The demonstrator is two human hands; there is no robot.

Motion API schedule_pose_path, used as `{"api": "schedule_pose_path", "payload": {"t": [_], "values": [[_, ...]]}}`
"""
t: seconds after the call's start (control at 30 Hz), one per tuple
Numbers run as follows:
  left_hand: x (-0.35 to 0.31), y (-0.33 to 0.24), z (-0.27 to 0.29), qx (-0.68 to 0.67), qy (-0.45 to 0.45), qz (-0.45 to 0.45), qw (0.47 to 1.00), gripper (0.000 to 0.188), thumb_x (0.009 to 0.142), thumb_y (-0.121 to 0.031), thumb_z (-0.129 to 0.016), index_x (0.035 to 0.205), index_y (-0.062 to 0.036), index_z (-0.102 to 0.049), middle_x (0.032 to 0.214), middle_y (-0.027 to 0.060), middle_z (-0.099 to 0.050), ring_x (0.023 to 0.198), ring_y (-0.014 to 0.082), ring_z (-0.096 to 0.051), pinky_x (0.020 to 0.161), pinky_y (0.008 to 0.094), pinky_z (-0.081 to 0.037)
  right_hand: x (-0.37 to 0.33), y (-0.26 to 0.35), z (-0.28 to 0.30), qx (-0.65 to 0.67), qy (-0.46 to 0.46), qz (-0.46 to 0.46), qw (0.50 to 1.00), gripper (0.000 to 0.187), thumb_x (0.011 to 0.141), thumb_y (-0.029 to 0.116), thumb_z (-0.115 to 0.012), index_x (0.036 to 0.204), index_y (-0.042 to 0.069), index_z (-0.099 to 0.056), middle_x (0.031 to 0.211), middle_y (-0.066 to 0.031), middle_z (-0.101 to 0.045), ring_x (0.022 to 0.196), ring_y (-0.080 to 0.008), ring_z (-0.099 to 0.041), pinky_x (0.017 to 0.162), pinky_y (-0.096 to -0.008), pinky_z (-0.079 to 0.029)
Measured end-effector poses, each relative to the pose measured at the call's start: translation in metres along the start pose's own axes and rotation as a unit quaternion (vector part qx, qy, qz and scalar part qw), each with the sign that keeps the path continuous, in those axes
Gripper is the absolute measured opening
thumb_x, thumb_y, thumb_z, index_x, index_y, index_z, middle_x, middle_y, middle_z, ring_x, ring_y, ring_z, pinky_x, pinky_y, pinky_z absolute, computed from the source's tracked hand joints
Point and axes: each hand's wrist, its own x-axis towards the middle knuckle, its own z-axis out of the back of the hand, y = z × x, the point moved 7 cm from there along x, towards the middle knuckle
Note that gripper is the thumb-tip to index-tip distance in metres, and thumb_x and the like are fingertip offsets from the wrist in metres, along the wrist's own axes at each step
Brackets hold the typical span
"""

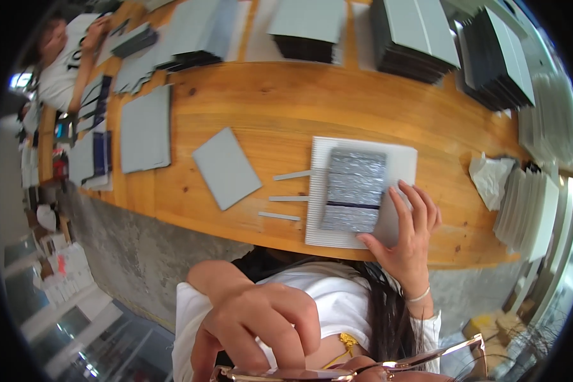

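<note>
Silvery panel [355, 179] lies just left of the right grip [409, 243].

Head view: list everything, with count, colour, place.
Table: one, brown, centre
Tall stacks: four, grey, far edge
Packs: several, grey-navy, left end
Pile: one, grey, table's left
Card: one, grey, right of pile
Board: one, white, near edge
Bundle: one, silvery, on board
Strips: three, grey, left of bundle
Crumpled sheet: one, white, table's right
Panels: many, whitish, far right
Clutter: uncountable, whitish, lower left
Co-worker: one, white top, upper left
Glasses: one, pinkish, bottom
Shirt: one, white, bottom
Left hand: one, bare, bottom
Right hand: one, bare, at board's right
</note>
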Motion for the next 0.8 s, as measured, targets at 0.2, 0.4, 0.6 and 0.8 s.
{"api": "schedule_pose_path", "payload": {"t": [0.2,0.4,0.6,0.8], "values": [[0.001,-0.053,-0.019,0.065,-0.023,-0.083,0.994,0.051,0.106,-0.044,-0.036,0.072,-0.0161,-0.061,0.099,0.0028,-0.066,0.088,0.0234,-0.062,0.070,0.0349,-0.045,-0.002,0.009,0.002,-0.009,-0.034,0.029,0.999,0.084,0.068,0.039,-0.088,0.140,0.009,-0.054,0.142,-0.0129,-0.051,0.131,-0.0348,-0.046,0.110,-0.0492,-0.028],[-0.003,-0.103,-0.027,0.161,-0.015,-0.177,0.971,0.063,0.100,-0.068,-0.041,0.084,-0.0126,-0.066,0.100,0.0080,-0.068,0.085,0.0254,-0.060,0.071,0.0348,-0.048,-0.011,0.007,0.007,0.005,-0.066,0.017,0.998,0.084,0.068,0.037,-0.088,0.140,0.008,-0.054,0.142,-0.0137,-0.052,0.131,-0.0342,-0.045,0.111,-0.0493,-0.028],[0.000,-0.118,-0.061,0.231,-0.252,-0.118,0.932,0.061,0.092,-0.075,-0.050,0.116,-0.0186,-0.047,0.086,0.0073,-0.067,0.083,0.0279,-0.054,0.074,0.0394,-0.046,-0.025,0.011,0.013,0.034,-0.115,0.053,0.991,0.077,0.073,0.034,-0.085,0.139,0.007,-0.054,0.142,-0.0145,-0.052,0.130,-0.0365,-0.044,0.111,-0.0495,-0.029],[-0.043,-0.175,-0.176,0.300,0.007,-0.513,0.804,0.031,0.093,-0.009,-0.062,0.124,-0.0144,-0.059,0.120,0.0001,-0.066,0.112,0.0144,-0.060,0.097,0.0304,-0.045,-0.040,0.006,0.014,0.060,-0.133,0.074,0.986,0.072,0.076,0.031,-0.082,0.138,0.007,-0.054,0.141,-0.0150,-0.053,0.130,-0.0365,-0.044,0.111,-0.0497,-0.029]]}}
